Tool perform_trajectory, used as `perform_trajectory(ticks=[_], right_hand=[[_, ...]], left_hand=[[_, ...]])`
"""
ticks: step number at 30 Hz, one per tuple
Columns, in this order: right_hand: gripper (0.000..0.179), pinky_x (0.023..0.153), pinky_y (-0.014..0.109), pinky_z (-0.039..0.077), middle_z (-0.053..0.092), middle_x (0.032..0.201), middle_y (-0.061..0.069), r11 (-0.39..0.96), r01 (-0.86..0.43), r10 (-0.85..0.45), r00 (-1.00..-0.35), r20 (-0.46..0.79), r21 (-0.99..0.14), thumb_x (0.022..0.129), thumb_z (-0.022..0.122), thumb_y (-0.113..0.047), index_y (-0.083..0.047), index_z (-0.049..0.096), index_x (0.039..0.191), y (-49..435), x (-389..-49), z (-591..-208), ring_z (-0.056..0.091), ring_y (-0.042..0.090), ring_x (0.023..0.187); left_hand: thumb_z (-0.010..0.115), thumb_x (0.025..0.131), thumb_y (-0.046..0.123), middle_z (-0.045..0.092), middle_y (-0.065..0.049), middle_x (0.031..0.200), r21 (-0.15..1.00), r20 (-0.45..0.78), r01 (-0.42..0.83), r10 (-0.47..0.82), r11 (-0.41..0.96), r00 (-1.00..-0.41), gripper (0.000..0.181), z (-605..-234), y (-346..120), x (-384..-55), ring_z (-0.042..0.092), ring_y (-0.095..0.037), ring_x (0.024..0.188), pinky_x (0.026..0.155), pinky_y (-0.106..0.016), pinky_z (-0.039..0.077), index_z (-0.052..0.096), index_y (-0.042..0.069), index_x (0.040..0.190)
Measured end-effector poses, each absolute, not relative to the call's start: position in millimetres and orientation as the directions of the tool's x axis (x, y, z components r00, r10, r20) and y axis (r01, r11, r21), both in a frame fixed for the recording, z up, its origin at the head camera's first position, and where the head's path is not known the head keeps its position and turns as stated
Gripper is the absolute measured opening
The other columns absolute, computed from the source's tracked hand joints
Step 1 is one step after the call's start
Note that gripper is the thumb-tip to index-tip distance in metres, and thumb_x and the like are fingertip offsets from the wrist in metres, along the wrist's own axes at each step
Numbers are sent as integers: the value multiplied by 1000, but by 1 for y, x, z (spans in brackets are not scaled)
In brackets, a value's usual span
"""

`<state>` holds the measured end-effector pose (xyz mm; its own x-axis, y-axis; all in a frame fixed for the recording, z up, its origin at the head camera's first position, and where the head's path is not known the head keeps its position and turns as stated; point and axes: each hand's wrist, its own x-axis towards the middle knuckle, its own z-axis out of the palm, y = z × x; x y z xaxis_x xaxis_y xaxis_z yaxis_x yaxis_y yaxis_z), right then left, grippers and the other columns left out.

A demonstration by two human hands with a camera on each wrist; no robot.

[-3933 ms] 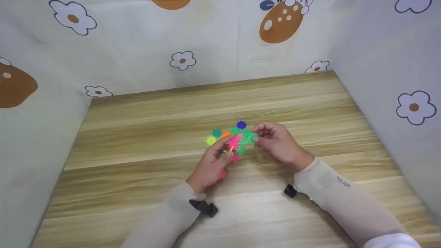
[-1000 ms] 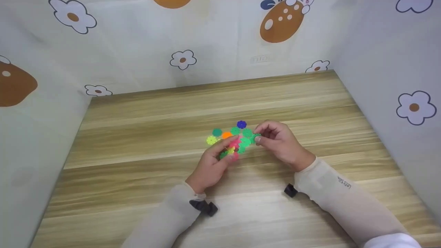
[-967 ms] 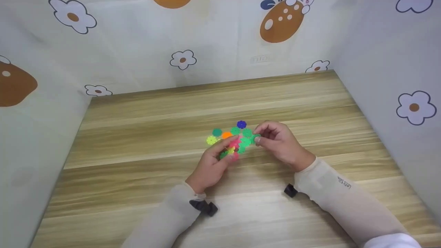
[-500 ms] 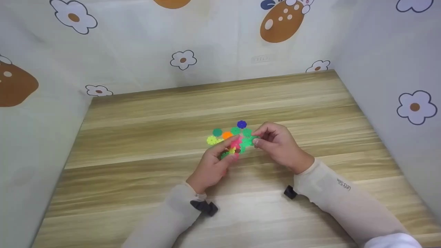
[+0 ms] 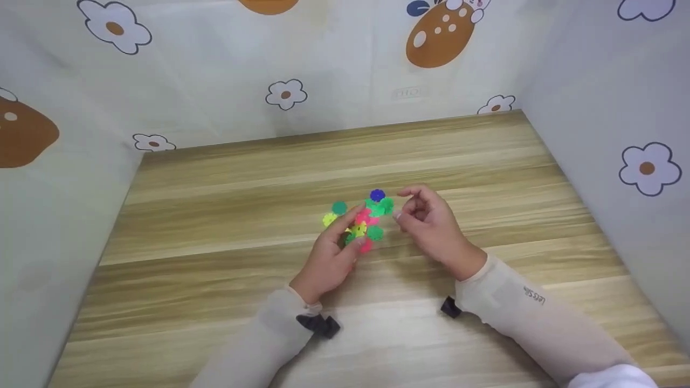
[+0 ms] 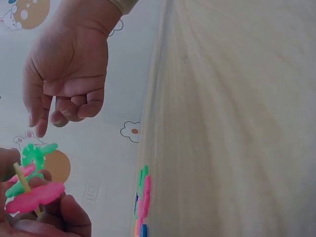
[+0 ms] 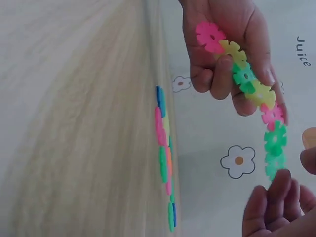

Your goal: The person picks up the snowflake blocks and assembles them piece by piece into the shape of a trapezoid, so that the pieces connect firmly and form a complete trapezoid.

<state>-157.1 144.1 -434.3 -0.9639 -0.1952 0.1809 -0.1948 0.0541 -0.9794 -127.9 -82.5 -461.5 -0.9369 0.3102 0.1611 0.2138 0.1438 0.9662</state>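
Note:
A chain of flower-shaped snowflake discs (image 7: 274, 138), in pink, yellow and green, is slotted edge to edge. My left hand (image 5: 326, 261) pinches it near its middle between thumb and fingers, raised above the table. In the right wrist view a pink disc (image 7: 210, 37) ends the chain by the left palm, and a pale green disc (image 7: 275, 163) ends it on the far side. Just right of that green end, my right hand (image 5: 436, 231) hovers with loosely bent fingers, holding nothing; the left wrist view shows a small gap between its fingertips and the chain.
Loose discs lie flat on the wooden table (image 5: 226, 215) beneath and beyond the hands, among them a blue disc (image 5: 377, 195), a teal disc (image 5: 339, 207) and a yellow disc (image 5: 329, 219). Patterned white walls (image 5: 215, 81) enclose the table's back and sides.
My right hand has let go of the green disc at the chain's end and drawn slightly away, its index finger straightening. The chain has tilted in my left hand, its green end shifting up and left.

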Motion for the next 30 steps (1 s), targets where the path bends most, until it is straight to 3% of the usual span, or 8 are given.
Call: perform_trajectory(ticks=[5, 10, 13, 16, 18, 23, 26, 30], right_hand=[[45, 77, 27, 59, 71, 106, 18, 120, -147, -417, -905, 84, -982, 99, 70, -7, -1, 56, 142, 141, -147, -430, 70, 27, 89], [41, 88, 36, 62, 69, 113, 17, 101, -113, -423, -904, 60, -988, 99, 70, -10, 2, 58, 137, 138, -145, -431, 69, 26, 97], [34, 86, 40, 63, 65, 109, 14, 57, -68, -385, -922, 41, -996, 99, 69, -8, 2, 60, 130, 138, -147, -435, 70, 26, 92], [30, 82, 39, 63, 63, 105, 11, 39, -28, -342, -940, 13, -999, 98, 71, -7, 3, 60, 125, 139, -151, -440, 72, 25, 89], [29, 79, 38, 63, 64, 102, 9, 23, 6, -310, -951, -12, -1000, 98, 70, -6, 4, 60, 124, 140, -155, -443, 71, 22, 87], [25, 69, 30, 58, 64, 93, 3, -112, 126, -246, -965, -96, -986, 100, 56, -6, 6, 59, 122, 144, -166, -449, 62, 13, 76], [21, 64, 24, 51, 61, 87, 0, -211, 197, -248, -958, -142, -957, 100, 48, -7, 0, 63, 112, 147, -172, -455, 56, 12, 72], [23, 61, 26, 46, 58, 80, -1, -246, 280, -311, -929, -198, -928, 102, 41, -11, -8, 64, 103, 151, -178, -462, 51, 15, 67]], left_hand=[[61, 103, 3, 54, 6, 155, 954, 146, 230, 372, 193, -917, 62, -458, -82, -125, 56, -20, 119, 95, -33, 53, 49, 27, 159], [65, 101, 4, 47, 5, 160, 965, 100, 197, 448, 174, -888, 73, -456, -81, -121, 61, -17, 89, 73, -27, 57, 42, 37, 161], [66, 99, 3, 47, 1, 157, 964, 98, 207, 497, 168, -862, 75, -458, -80, -121, 63, -19, 86, 75, -28, 59, 40, 34, 163], [65, 99, 2, 50, -2, 153, 957, 117, 234, 514, 169, -849, 73, -459, -80, -123, 62, -22, 106, 91, -29, 56, 41, 29, 163], [63, 100, 1, 55, -6, 147, 956, 121, 235, 499, 173, -858, 71, -460, -81, -124, 63, -27, 111, 94, -29, 56, 43, 26, 162], [57, 100, -3, 63, -18, 122, 949, 140, 224, 338, 224, -931, 52, -461, -87, -131, 62, -29, 98, 82, -27, 54, 58, 13, 149], [58, 100, -2, 62, -15, 111, 934, 116, 191, 248, 303, -962, 38, -459, -91, -135, 57, -23, 87, 75, -27, 51, 65, 5, 137], [63, 102, 5, 62, -8, 104, 869, 24, 145, 253, 473, -967, 31, -458, -95, -137, 55, -21, 91, 83, -32, 51, 68, 3, 132]])
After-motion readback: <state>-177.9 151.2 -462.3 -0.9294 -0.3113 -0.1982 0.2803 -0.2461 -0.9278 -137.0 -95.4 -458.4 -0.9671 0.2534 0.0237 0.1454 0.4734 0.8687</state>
